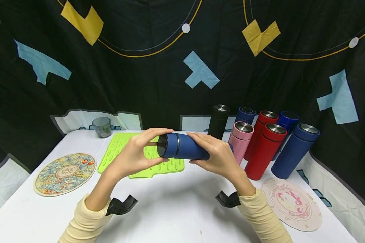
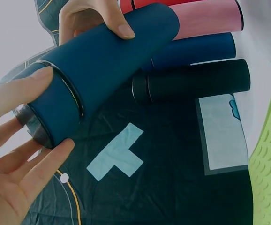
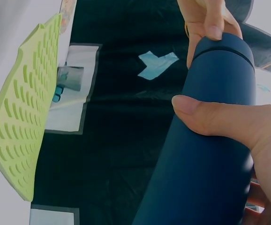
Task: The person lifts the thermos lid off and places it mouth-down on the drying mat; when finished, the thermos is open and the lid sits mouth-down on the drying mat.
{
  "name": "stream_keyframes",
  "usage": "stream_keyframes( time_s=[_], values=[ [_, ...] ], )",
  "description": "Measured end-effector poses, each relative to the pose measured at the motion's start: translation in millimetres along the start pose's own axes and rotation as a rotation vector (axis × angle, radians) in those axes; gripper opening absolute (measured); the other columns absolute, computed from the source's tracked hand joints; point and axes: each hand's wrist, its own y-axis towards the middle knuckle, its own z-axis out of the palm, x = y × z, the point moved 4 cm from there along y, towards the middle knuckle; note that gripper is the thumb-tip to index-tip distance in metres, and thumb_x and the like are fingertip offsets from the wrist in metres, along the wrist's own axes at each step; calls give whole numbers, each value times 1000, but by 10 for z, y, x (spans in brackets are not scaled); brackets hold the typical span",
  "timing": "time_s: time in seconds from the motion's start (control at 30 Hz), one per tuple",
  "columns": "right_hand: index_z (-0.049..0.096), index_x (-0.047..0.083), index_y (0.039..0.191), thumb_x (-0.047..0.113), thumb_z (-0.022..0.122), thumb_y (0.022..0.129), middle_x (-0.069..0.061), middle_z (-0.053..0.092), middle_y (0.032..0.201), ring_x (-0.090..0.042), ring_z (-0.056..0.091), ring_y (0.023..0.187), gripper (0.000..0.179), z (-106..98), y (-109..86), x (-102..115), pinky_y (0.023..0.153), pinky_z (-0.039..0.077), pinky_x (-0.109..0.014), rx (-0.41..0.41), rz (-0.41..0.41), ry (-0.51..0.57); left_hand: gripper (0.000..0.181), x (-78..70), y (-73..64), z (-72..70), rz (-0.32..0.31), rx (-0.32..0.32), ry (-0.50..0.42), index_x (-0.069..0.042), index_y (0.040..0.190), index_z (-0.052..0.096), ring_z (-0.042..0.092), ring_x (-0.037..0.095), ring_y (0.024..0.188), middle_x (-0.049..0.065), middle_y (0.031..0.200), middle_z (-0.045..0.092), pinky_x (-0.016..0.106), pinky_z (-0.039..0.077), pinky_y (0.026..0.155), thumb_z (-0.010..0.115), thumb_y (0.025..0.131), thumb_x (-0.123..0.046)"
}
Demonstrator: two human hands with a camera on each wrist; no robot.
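Note:
A dark blue thermos (image 1: 188,147) is held in the air above the white table, lying nearly level with its lid end to the left. My left hand (image 1: 136,152) pinches the lid (image 2: 56,101) between thumb and fingers. Around the body, my right hand (image 1: 218,154) has its thumb on the near side and its other fingers wrapped behind, partly hidden in the right wrist view. A dark seam separates lid and body. Beneath and behind the left hand lies a bright green drying mat (image 1: 118,148) with raised drop shapes.
Several upright thermoses stand at the back right: a black one (image 1: 218,123), a pink one (image 1: 241,140), a red one (image 1: 264,153) and a blue one (image 1: 295,152) among them. A grey glass (image 1: 102,127) stands back left. Round mats lie left, a floral one (image 1: 65,173), and right, a pink one (image 1: 292,204).

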Motion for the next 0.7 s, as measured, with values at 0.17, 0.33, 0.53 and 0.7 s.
stream_keyframes(
  time_s=[0.17,0.33,0.53,0.7],
  values=[
    [54,12,137,29,91,64,-9,61,128,-28,60,114,84,-3,4,-2,92,51,-45,-3,-7,-22,79,17,-2,1,-79,-15,-16,-14,137,51,58,25,113,5,128,57,34,57,78,89,68,-11],
    [53,11,138,27,91,64,-9,61,128,-28,59,115,85,3,12,1,94,50,-44,-6,-22,-63,76,39,-10,11,-160,-37,-43,-13,136,53,62,24,105,6,126,59,33,57,78,89,69,-15],
    [52,12,138,26,91,65,-10,61,128,-29,59,114,84,-8,21,15,96,48,-45,-15,-30,-108,74,60,-15,21,-223,-38,-38,-12,135,53,64,25,99,8,124,60,33,58,76,88,70,-22],
    [52,13,139,26,91,64,-10,60,129,-29,59,115,85,3,6,-9,94,50,-45,0,-15,-76,77,47,1,38,-159,-6,-50,-15,137,51,60,26,110,5,131,56,36,56,82,88,70,-19]
  ],
)
